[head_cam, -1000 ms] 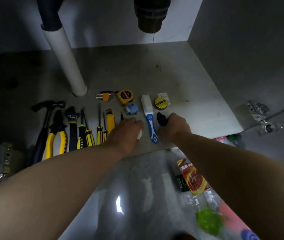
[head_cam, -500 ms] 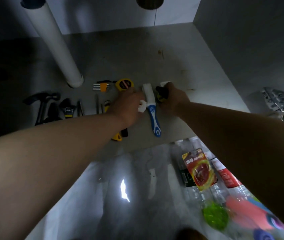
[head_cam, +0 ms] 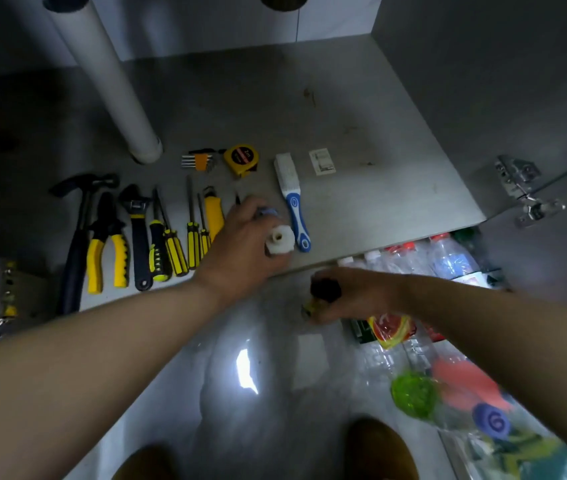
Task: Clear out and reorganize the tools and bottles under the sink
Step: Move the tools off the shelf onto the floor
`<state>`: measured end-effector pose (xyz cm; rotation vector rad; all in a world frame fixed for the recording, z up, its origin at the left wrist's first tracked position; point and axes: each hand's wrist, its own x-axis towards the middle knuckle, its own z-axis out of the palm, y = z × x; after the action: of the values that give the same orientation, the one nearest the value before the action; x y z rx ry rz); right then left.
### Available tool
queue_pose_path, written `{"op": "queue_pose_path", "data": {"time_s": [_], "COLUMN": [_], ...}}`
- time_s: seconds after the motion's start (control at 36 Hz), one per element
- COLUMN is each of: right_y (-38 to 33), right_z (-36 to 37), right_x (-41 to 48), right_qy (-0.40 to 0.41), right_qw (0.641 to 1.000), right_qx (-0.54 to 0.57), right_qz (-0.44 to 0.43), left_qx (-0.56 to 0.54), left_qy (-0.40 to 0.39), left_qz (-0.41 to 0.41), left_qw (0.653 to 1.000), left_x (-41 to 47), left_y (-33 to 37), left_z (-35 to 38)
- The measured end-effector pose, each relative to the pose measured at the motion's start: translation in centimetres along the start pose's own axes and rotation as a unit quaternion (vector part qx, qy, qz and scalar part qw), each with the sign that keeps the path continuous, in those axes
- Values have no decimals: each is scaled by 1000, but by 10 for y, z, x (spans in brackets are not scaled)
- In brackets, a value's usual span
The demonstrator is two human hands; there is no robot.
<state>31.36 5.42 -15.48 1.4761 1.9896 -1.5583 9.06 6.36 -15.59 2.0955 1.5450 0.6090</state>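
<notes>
Tools (head_cam: 171, 245) are lined up in a row on the cabinet floor (head_cam: 361, 109), and both my hands are full right now. My left hand (head_cam: 244, 237) has its fingers curled round a white plastic fitting (head_cam: 278, 242), with something bluish (head_cam: 268, 213) tucked in behind it, can't tell what. That hand is over the front edge of the cabinet, just beside the blue-handled brush (head_cam: 292, 206). My right hand (head_cam: 354, 296) is out in front of the cabinet, above the shiny floor (head_cam: 275, 427), gripping a black piece (head_cam: 325, 288) plus something yellow (head_cam: 307, 306) below it, too blurry to say more.

Going left from my left hand: yellow utility knife (head_cam: 213, 216), screwdrivers (head_cam: 192, 237), wrench (head_cam: 138, 233), pliers (head_cam: 107, 244), hammer (head_cam: 78, 233). Behind those sit the hex keys (head_cam: 199, 161), the tape measure (head_cam: 240, 159) and a small white card (head_cam: 322, 162). A white pipe (head_cam: 109, 81) stands at the back left. The bottles (head_cam: 444, 254) are bunched on the floor off to the right, past my right arm.
</notes>
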Motion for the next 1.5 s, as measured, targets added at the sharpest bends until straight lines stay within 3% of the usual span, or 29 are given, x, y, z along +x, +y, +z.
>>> {"op": "queue_pose_path", "data": {"time_s": [0.08, 0.25, 0.42, 0.69, 0.83, 0.92, 1.03, 1.14, 1.28, 1.36, 1.5], "right_y": [12, 20, 15, 27, 26, 26, 30, 35, 36, 36, 36], "right_z": [25, 55, 69, 80, 83, 86, 109, 123, 114, 108, 109], "right_x": [15, 59, 77, 56, 44, 43, 47, 49, 51, 43, 30], "right_qy": [-39, 89, 114, 252, 317, 232, 86, 113, 132, 127, 76], "right_qw": [988, 981, 982, 946, 917, 941, 990, 992, 989, 987, 983], "right_qx": [-134, -153, -116, -67, -215, -246, -114, -51, -74, -89, -151], "right_qz": [65, 75, 92, 193, 112, 9, 1, 9, -1, -44, -67], "left_qx": [26, 45, 72, 59, 7, -38, -92, -140, -162, -79, 23], "left_qy": [-20, -148, -220, -229, -206, -183, -193, -200, -215, -241, -306], "left_qz": [59, 133, 61, -68, -120, -143, -174, -194, -179, -148, -129], "left_qw": [998, 979, 971, 969, 971, 972, 961, 950, 946, 956, 943], "left_x": [-36, -98, -123, -97, -88, -84, -79, -81, -84, -84, -85], "left_y": [0, -27, -55, -56, -35, -27, -25, -28, -33, -34, -32], "left_z": [3, 15, 29, 65, 85, 91, 98, 102, 99, 96, 69]}}
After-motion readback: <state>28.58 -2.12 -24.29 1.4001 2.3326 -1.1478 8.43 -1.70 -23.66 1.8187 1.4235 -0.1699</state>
